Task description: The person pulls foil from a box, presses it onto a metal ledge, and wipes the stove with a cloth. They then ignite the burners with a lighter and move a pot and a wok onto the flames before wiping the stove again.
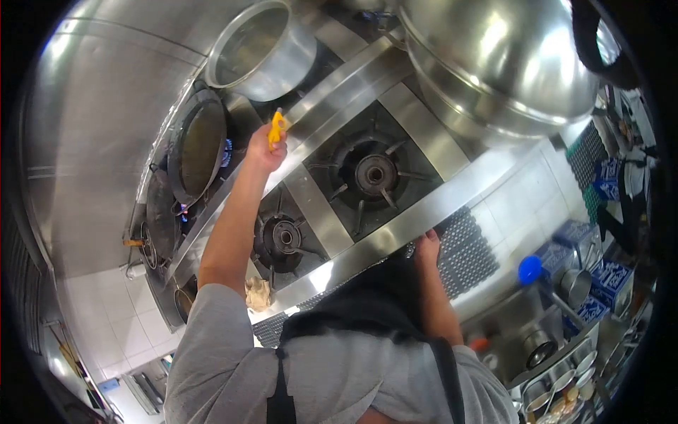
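Note:
My left hand [267,147] is closed around a yellow lighter [276,129] with a metal tip pointing up and away from me. It is held over the raised steel ledge behind the burners. My right hand [427,249] is down at the front edge of the steel stove [452,194], fingers curled beside a small shiny part, and I cannot tell what they grip. Between my hands lie a large burner [376,175] and a smaller burner [286,237], both bare, with no flame showing on either.
Blue flame [227,152] burns by a dark wok [201,145] on the back row. A tall aluminium pot [300,63] stands beside it. A huge steel dome-shaped vessel [494,78] fills the upper right. A crumpled tan cloth [258,293] lies near the front edge. Black matting [470,247] covers the floor.

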Tool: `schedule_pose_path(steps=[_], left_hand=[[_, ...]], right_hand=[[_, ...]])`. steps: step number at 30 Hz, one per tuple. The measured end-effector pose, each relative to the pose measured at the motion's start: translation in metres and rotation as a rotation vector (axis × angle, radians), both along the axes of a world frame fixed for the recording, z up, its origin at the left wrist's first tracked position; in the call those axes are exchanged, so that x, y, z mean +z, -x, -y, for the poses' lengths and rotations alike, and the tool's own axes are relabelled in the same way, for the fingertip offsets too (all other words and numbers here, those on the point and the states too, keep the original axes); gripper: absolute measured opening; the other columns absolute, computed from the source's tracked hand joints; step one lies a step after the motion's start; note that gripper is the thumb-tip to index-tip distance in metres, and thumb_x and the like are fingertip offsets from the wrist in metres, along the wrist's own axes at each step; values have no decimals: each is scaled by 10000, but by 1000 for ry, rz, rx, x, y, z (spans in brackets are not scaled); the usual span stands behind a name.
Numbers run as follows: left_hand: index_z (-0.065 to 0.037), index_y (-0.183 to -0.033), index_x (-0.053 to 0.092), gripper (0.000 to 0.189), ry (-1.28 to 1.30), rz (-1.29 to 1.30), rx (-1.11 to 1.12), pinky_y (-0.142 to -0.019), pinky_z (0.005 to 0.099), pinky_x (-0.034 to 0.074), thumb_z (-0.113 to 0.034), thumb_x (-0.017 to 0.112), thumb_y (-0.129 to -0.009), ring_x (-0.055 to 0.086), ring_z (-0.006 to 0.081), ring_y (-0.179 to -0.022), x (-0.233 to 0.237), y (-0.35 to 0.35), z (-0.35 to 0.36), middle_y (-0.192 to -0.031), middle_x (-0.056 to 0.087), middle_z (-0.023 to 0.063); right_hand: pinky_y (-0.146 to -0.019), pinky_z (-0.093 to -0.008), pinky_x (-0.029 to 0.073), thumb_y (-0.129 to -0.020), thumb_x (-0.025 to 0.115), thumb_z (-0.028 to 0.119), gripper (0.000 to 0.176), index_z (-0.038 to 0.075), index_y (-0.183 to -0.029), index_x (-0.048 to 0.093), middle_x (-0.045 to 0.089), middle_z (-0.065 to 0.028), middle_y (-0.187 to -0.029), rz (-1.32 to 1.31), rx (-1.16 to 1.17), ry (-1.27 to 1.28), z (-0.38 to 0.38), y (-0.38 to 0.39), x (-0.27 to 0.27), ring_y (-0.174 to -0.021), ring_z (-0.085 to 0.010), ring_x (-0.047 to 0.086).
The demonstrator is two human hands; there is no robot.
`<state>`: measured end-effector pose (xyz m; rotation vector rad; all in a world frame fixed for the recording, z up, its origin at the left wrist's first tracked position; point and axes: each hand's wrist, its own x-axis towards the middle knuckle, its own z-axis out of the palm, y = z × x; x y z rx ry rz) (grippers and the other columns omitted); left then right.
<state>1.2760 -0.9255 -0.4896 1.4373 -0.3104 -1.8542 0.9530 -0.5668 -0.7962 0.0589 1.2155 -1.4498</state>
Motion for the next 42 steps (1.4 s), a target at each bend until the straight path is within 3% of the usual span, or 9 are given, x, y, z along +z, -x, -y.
schedule_pose_path(steps=[4,9,16,18,22,26,28,32,42], left_hand=[[-120,-1057,608,295,-53,-42,-61,-363,190,267,-319,391,-1071,410,63,-428,-3,7,27,-737,599,45],[-91,-1025,613,293,-117,-135,-67,-341,203,246,-281,391,-1055,402,73,-399,-10,8,50,-676,570,35],[-88,-1039,619,285,-128,-150,-66,-347,204,275,-293,422,-1053,422,87,-406,-18,7,47,-693,599,40],[-99,-1067,628,277,46,86,227,-364,208,315,-324,467,-1057,450,96,-427,-5,33,-6,-734,604,28],[-119,-1324,541,355,345,639,-127,-404,214,365,-318,588,-1033,454,63,-489,16,52,-184,-775,565,-2],[-36,-1361,557,488,578,1079,-708,-801,326,553,-190,727,-931,658,176,-871,1,44,-292,-1038,665,85],[-32,-1368,551,474,755,983,-834,-784,278,518,-143,710,-935,621,130,-864,9,64,-309,-1014,648,52],[-20,-1363,560,493,665,954,-954,-960,380,513,-184,721,-927,669,338,-1138,20,86,-311,-1260,662,202],[-20,-1355,555,493,762,955,-1033,-964,413,515,-181,724,-921,662,372,-1134,13,87,-313,-1250,668,202]], right_hand=[[-793,-265,520,-976,674,100,506,17,-1433,472,662,-99,-1235,-109,9,44,-3,2,17,-1004,-163,646],[-897,-340,509,-947,733,187,722,109,-1554,349,527,-136,-1406,-77,104,-333,-23,22,36,-1085,-212,602],[-873,-352,521,-964,695,181,635,99,-1518,394,580,-114,-1304,90,143,-215,-18,16,44,-1071,-206,622],[-854,-348,530,-989,651,172,501,88,-1443,457,625,-88,-1201,207,77,-113,-8,12,47,-1023,-199,640],[-842,-336,533,-1011,598,133,362,81,-1358,505,658,-63,-1110,206,19,-58,0,9,42,-977,-193,647],[-825,-321,539,-1022,570,96,261,71,-1281,542,677,-42,-1021,240,50,-94,-1,12,35,-902,-171,661],[-816,-299,558,-1038,592,161,337,54,-1355,556,701,-40,-1115,241,51,-81,-2,10,27,-948,-154,685],[-815,-304,561,-1043,591,178,334,54,-1351,560,702,-44,-1124,233,72,-82,-6,10,20,-943,-155,687],[-767,-311,575,-1044,612,247,353,60,-1341,572,688,-38,-1066,210,66,-137,-6,9,18,-810,-160,665]])
